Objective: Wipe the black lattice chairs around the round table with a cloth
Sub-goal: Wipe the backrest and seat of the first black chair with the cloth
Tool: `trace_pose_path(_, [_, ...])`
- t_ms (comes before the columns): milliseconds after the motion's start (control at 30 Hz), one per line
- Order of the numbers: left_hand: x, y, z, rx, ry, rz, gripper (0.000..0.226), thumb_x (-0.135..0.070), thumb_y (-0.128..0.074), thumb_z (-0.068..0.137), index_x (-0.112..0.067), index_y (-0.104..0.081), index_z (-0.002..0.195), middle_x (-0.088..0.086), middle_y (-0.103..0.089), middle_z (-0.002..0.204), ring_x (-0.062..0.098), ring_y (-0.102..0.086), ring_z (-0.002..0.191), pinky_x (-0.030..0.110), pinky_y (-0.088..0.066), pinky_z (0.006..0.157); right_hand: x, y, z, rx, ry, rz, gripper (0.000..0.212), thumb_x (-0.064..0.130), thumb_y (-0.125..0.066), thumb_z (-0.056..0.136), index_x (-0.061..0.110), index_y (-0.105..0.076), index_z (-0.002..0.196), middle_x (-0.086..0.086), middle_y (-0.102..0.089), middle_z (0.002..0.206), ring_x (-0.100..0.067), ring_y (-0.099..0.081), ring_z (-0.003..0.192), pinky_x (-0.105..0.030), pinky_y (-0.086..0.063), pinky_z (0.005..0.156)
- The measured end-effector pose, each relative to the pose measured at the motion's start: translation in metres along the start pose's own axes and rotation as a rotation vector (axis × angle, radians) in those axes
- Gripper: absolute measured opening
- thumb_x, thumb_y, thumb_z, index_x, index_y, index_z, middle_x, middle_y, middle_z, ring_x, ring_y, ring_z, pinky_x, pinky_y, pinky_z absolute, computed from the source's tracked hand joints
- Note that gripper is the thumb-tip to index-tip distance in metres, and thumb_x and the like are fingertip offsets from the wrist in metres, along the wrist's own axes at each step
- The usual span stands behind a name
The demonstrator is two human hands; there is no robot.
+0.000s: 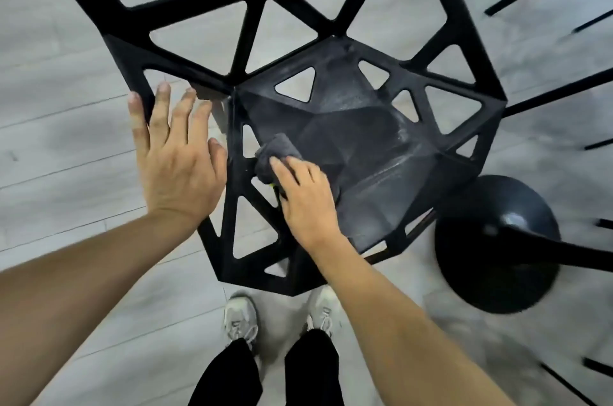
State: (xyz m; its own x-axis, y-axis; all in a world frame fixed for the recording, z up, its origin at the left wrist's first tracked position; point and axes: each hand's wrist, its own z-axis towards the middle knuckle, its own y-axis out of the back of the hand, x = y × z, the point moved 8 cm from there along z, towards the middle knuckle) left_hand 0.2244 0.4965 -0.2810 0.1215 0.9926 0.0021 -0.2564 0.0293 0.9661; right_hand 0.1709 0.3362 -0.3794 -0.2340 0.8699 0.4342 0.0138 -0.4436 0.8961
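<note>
Cloth [275,153] sits bunched under your right hand [306,196] at the seat's [365,140] left edge, fingers pressing it; your left hand [175,153] is spread open, so the chair [185,17] could shift.

Pretty even soft light on my feed, faint shadows, motion blur lower right, wide-angle bending toward the frame edges.

Matt black chair [358,126], fuzzy cloth [277,150]

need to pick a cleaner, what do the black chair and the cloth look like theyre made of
Chair: probably moulded plastic, matte, going by its faceted one-piece seat and cut-out triangles; coated metal is possible. Cloth: dark grey, soft and fuzzy, folded thick under the right hand, likely microfibre.
</note>
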Motion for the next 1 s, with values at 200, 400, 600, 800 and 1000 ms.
trace_pose_path(200, [0.001, -0.001, -0.001, -0.025, 0.015, 0.006, 0.046, -0.018, -0.042, 0.096, -0.004, -0.050, 0.139, 0.013, -0.050, 0.148, 0.036, -0.027, 0.149, 0.056, -0.005, 0.125, -0.157, 0.078, 0.001, -0.087, -0.153, -0.232, 0.060, 0.007, -0.064, 0.083, 0.013, -0.055, 0.141, -0.017, -0.056, 0.136, -0.040, -0.053, 0.118, -0.047, -0.042, 0.102])
trace_pose_path(400, [0.001, -0.001, 0.000, -0.014, 0.028, 0.017, 0.044, -0.019, -0.040, 0.097, -0.006, -0.052, 0.138, 0.011, -0.051, 0.147, 0.036, -0.028, 0.149, 0.055, -0.004, 0.126, -0.106, 0.067, -0.006, -0.168, -0.333, -0.062, 0.053, 0.019, -0.046, 0.083, 0.010, -0.060, 0.134, -0.017, -0.059, 0.130, -0.040, -0.056, 0.112, -0.049, -0.046, 0.097])
trace_pose_path(600, [0.002, -0.003, 0.000, 0.060, 0.043, 0.024, 0.046, -0.019, -0.036, 0.097, -0.005, -0.050, 0.139, 0.011, -0.049, 0.148, 0.036, -0.023, 0.151, 0.055, 0.000, 0.125, 0.030, 0.003, -0.051, 0.029, -0.196, 0.126, 0.062, 0.009, -0.065, 0.085, 0.017, -0.051, 0.145, -0.010, -0.053, 0.139, -0.030, -0.050, 0.117, -0.042, -0.044, 0.101])
trace_pose_path(800, [-0.001, -0.001, 0.001, 0.076, 0.040, 0.020, 0.048, -0.020, -0.033, 0.096, -0.005, -0.051, 0.138, 0.011, -0.048, 0.148, 0.036, -0.023, 0.151, 0.056, 0.000, 0.125, -0.083, 0.069, -0.045, -0.040, 0.111, -0.063, 0.047, 0.000, -0.059, 0.080, 0.007, -0.069, 0.125, -0.021, -0.066, 0.120, -0.039, -0.061, 0.101, -0.042, -0.047, 0.090])
trace_pose_path(1000, [0.000, -0.001, 0.002, 0.100, 0.046, 0.024, 0.047, -0.021, -0.031, 0.096, -0.006, -0.051, 0.137, 0.010, -0.048, 0.148, 0.035, -0.021, 0.152, 0.054, 0.002, 0.126, -0.120, 0.087, -0.054, -0.259, -0.490, -0.114, 0.054, 0.015, -0.055, 0.082, 0.013, -0.060, 0.136, -0.017, -0.057, 0.133, -0.039, -0.053, 0.115, -0.045, -0.042, 0.100])
